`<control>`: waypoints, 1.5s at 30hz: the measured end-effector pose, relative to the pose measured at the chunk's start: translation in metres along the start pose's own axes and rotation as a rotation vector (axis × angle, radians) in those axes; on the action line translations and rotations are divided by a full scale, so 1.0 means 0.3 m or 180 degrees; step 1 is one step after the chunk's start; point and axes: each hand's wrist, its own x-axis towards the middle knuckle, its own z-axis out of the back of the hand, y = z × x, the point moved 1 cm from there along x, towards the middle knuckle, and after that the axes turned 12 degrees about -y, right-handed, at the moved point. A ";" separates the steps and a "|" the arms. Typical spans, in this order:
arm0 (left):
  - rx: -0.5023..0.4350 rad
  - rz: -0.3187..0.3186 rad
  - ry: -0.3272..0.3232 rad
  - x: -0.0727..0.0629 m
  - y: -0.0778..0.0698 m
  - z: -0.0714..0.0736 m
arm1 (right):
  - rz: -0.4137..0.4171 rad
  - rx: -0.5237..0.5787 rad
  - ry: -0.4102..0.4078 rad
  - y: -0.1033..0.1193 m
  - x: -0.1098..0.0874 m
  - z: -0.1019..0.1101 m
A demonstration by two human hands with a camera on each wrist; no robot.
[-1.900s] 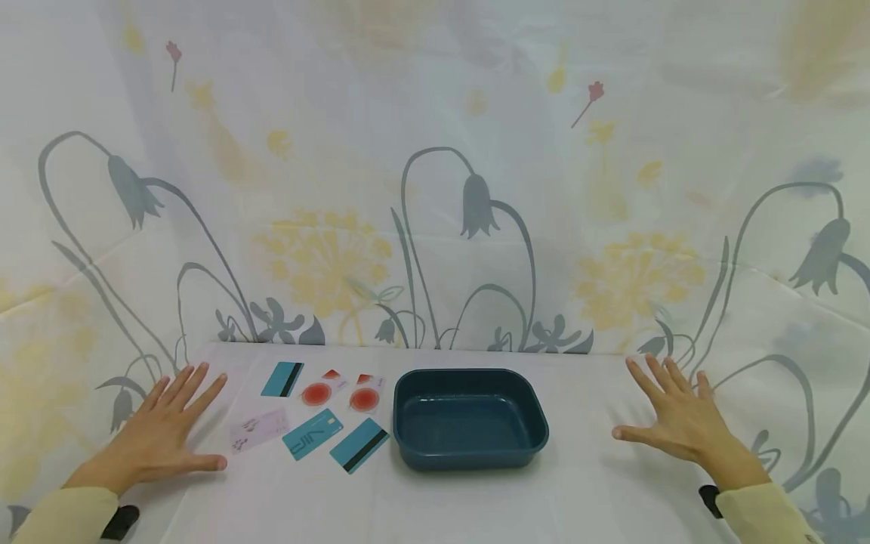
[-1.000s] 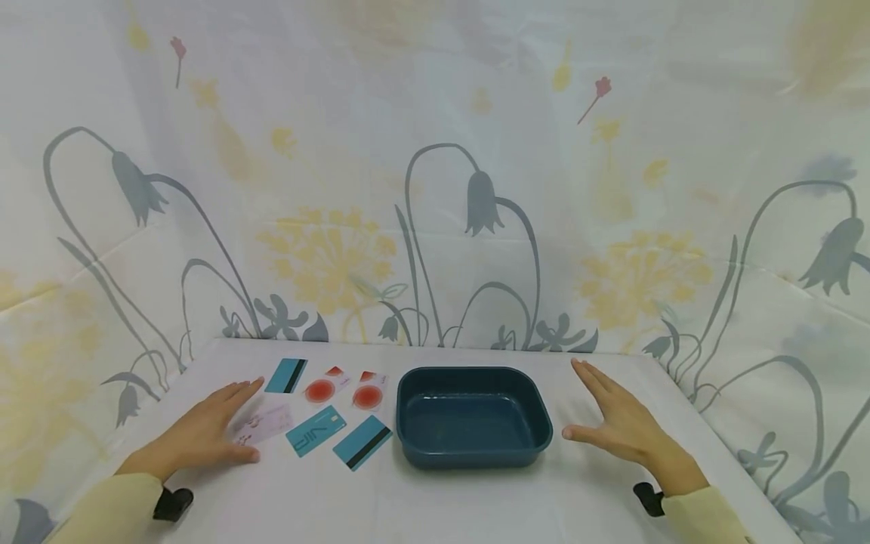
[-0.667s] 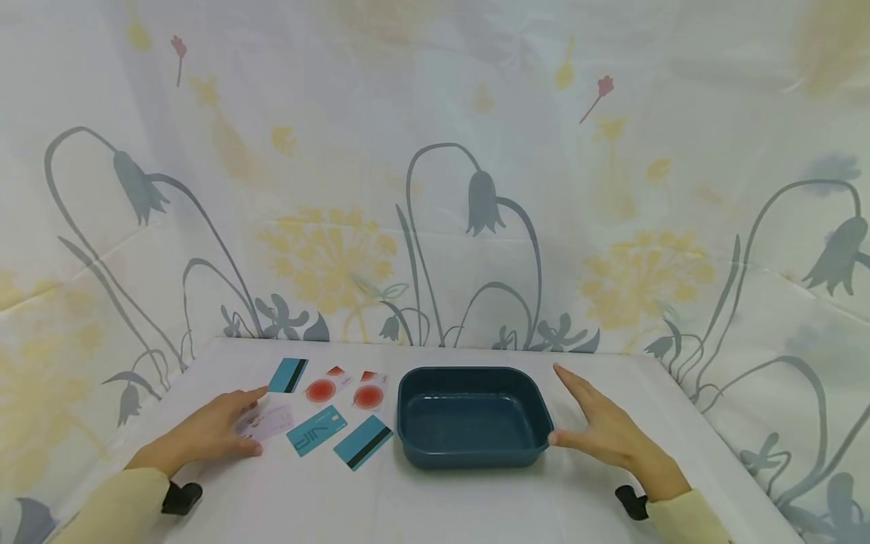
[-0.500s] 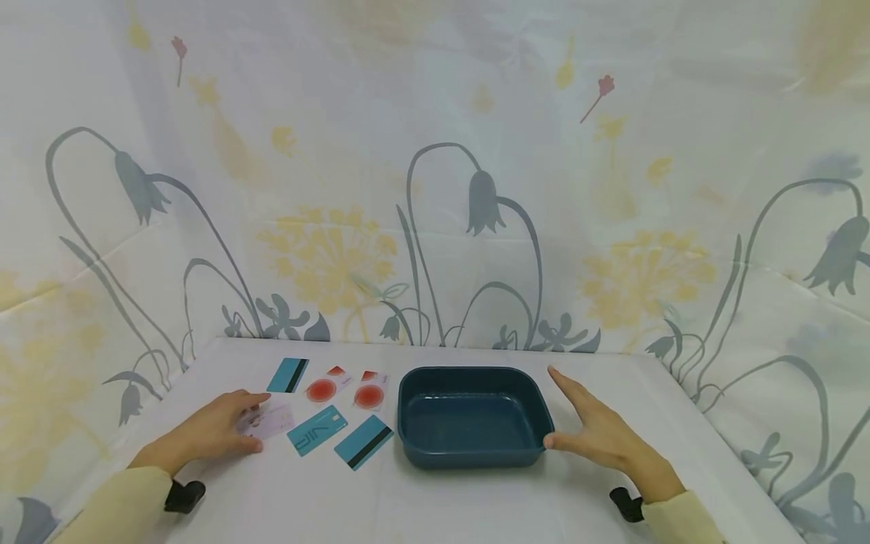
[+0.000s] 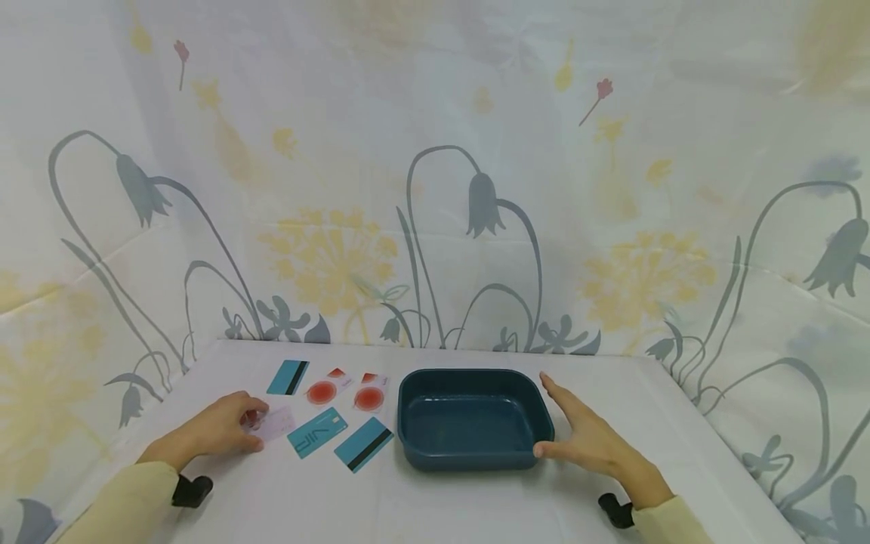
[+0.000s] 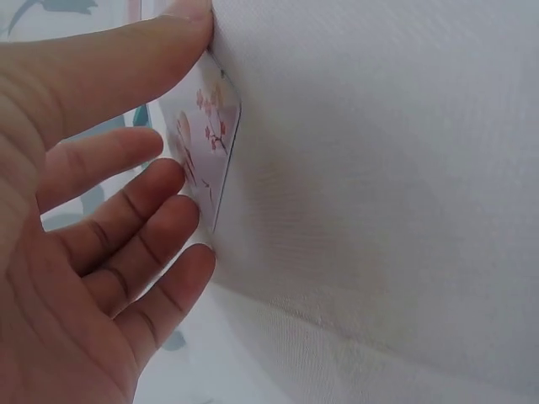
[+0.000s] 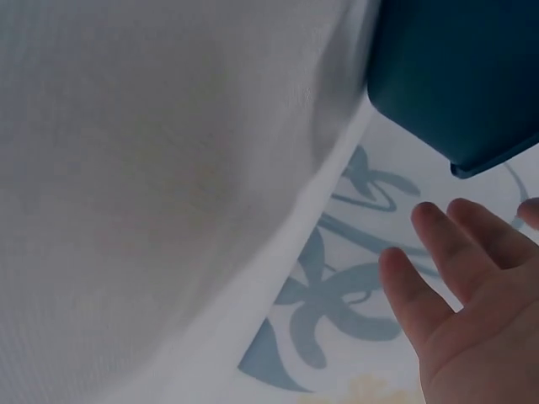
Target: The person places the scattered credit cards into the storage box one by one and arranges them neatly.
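My left hand (image 5: 219,428) is over the left end of a pale pink card (image 5: 277,423) printed with red blossoms. In the left wrist view its thumb is at one edge of the card (image 6: 206,126), and the loosely bent fingers (image 6: 152,240) stay spread away from the thumb. My right hand (image 5: 598,446) stands at the right end of a dark teal rectangular tray (image 5: 476,459), fingers stretched, thumb overlapping the front right corner. In the right wrist view the fingers (image 7: 450,261) show below the tray's corner (image 7: 459,93).
Beside the pink card lie a blue card lettered VIP (image 5: 316,432), a blue striped card (image 5: 363,444) and another striped card (image 5: 288,377) further back. Two white cards with red circles, one left (image 5: 322,391) and one right (image 5: 370,396), lie near the tray. A floral curtain (image 5: 435,249) hangs behind.
Both hands have come inward from the sides: the left to the pink card, its fingers bending more, the right to the tray's right end. Cards and tray lie as before.
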 end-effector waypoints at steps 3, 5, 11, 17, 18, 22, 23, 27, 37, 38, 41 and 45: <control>-0.0002 -0.0004 0.0016 0.004 0.000 -0.003 | -0.0013 0.0035 -0.0009 0.001 -0.006 -0.008; -0.0012 0.0015 0.0016 0.005 -0.001 -0.004 | -0.0040 0.0056 -0.0004 0.002 -0.009 -0.013; -0.0069 0.0057 0.0030 0.008 0.002 -0.009 | -0.0077 0.0061 0.0033 0.004 -0.017 -0.021; -0.0103 0.0164 0.0046 0.008 0.000 -0.014 | -0.0126 0.0022 0.0047 0.013 -0.017 -0.023; -0.0101 0.0172 0.0047 0.007 -0.001 -0.014 | -0.0140 0.0016 0.0053 0.015 -0.016 -0.023; -0.0087 0.0232 0.0040 0.006 -0.003 -0.015 | -0.0201 -0.0009 0.0099 0.018 -0.014 -0.025; -0.0085 0.0229 0.0040 0.006 -0.002 -0.016 | -0.0213 -0.0007 0.0116 0.017 -0.014 -0.026; -0.0086 0.0226 0.0022 0.005 0.004 -0.021 | -0.0242 0.0002 0.0169 0.019 -0.017 -0.026; -0.0076 0.0110 -0.0083 -0.011 0.015 -0.013 | -0.0298 0.0053 0.0206 0.022 -0.005 -0.034; -0.0084 0.0104 -0.0083 -0.010 0.015 -0.013 | -0.0305 0.0057 0.0208 0.022 -0.004 -0.034; -0.0119 0.0077 -0.0073 -0.008 0.009 -0.011 | -0.0299 0.0063 0.0215 0.020 -0.005 -0.034; -0.0142 0.0139 -0.0033 -0.005 -0.003 -0.007 | -0.0359 0.0098 0.0239 0.021 -0.005 -0.033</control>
